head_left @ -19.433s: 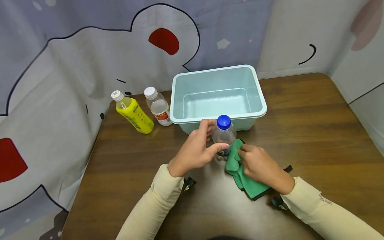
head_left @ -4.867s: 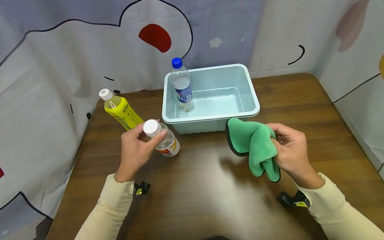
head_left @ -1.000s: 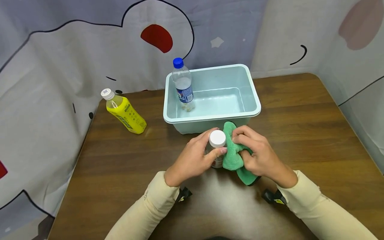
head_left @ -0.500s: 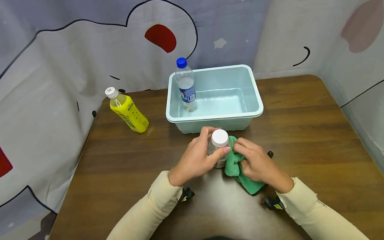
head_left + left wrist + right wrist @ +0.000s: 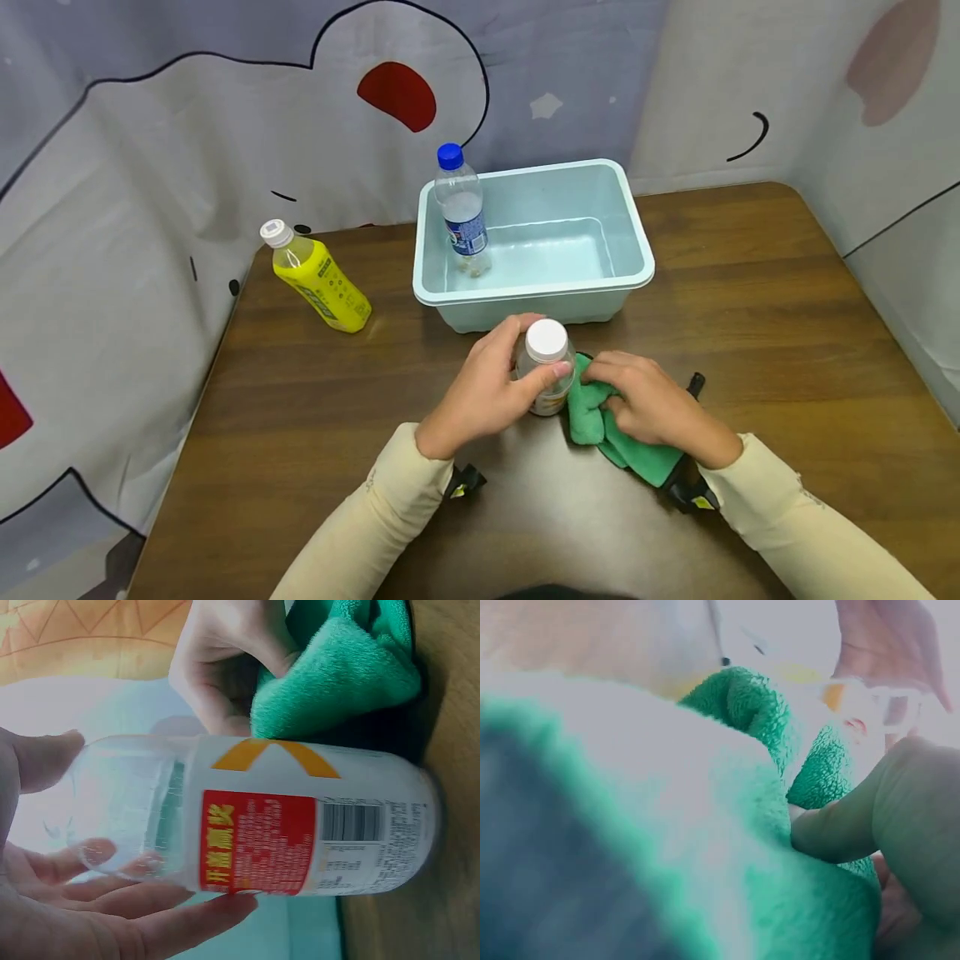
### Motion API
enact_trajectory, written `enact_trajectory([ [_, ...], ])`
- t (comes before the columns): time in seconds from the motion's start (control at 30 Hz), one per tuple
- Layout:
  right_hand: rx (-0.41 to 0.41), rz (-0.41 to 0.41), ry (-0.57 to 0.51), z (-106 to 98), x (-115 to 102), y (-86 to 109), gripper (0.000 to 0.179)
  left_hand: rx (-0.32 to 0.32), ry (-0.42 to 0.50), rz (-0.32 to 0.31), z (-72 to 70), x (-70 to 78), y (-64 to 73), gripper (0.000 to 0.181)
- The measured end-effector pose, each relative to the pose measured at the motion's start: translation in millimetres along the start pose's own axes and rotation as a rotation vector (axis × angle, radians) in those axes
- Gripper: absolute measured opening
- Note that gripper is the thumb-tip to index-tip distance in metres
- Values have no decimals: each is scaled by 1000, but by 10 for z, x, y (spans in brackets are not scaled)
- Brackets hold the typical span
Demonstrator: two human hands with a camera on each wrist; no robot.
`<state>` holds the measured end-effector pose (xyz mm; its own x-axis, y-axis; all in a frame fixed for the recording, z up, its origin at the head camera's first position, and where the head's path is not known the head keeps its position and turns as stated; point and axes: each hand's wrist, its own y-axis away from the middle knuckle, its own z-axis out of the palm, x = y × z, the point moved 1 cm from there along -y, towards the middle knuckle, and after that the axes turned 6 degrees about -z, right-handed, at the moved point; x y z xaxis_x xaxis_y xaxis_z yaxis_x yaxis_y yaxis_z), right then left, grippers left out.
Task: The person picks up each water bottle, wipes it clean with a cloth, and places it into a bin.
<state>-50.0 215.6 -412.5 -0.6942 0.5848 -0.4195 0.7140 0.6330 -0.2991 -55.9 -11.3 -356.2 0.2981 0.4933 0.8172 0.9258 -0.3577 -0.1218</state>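
Note:
My left hand (image 5: 487,392) grips a clear plastic bottle (image 5: 548,367) with a white cap, upright on the table in front of the tub. In the left wrist view the bottle's label (image 5: 259,840) shows red, white and orange, with fingers and thumb around its upper part. My right hand (image 5: 648,400) holds a bunched green cloth (image 5: 587,412) close against the bottle's right side. The right wrist view shows the thumb pressed into the cloth (image 5: 817,915); that hand's other fingers are mostly hidden.
Behind the hands stands a pale blue tub (image 5: 536,293), with a blue-capped bottle (image 5: 463,218) upright at its left end. A yellow drink bottle (image 5: 326,283) with a white cap stands at the table's left. A printed curtain (image 5: 187,167) hangs behind the wooden table (image 5: 772,333).
The blue-capped bottle went into the tub, and the left hand brought the white-capped bottle from the left to the middle. Over the last second, the cloth and right hand shifted slightly down along its side.

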Motion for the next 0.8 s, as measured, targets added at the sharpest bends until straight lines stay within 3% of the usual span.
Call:
enact_trajectory([
  [0.2, 162, -27, -96, -325, -5, -46, 40, -42, 7, -47, -79, 21, -17, 38],
  [0.47, 406, -137, -267, -684, -180, -225, 43, -54, -12, -30, -145, -10, -47, 44],
  [0.57, 425, -165, -279, -686, -233, -298, 45, -42, 13, -37, -148, -11, -31, 44],
  [0.8, 352, -157, -193, -502, -242, -379, 48, -16, -19, -45, -79, 45, 50, 49],
])
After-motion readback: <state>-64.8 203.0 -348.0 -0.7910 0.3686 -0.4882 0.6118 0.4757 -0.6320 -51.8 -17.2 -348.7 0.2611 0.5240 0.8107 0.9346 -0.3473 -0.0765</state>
